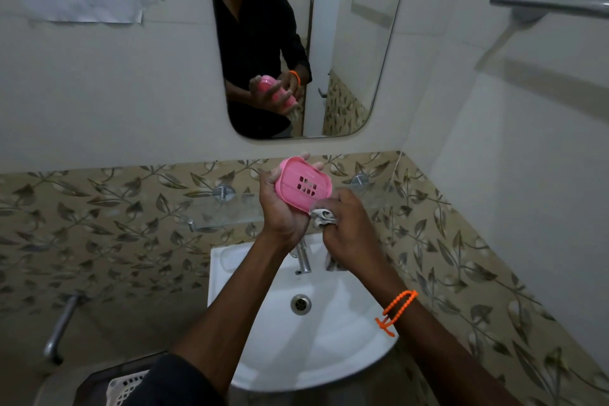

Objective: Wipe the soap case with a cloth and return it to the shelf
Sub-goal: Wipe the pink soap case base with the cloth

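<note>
Soap case (302,184), pink, slotted face tipped toward me, was up in the air above the sink (263,359), just in front of the glass shelf (217,211). My left hand (280,204) gripped it from behind and below, fingers curled round the far rim, thumb along the near left edge. Cloth (323,218), small and grey-white, was bunched just below the case's lower right corner, touching or near touching it; couldn't tell which. My right hand (346,227) was closed on the cloth, knuckles up, a tail of the cloth hanging under the palm. Orange bead band (397,310) sat on the right wrist. Tap (303,257) stood under both hands. Mirror (346,76) above the case showed the same grip from the front.

Step, as I judged it: wiping, at the corner edge, not finished. Next move called for dragging the cloth across the slotted face and rim while the left hand turned the case, then setting it flat on the shelf behind, clear of the shelf's metal pegs (223,192).
</note>
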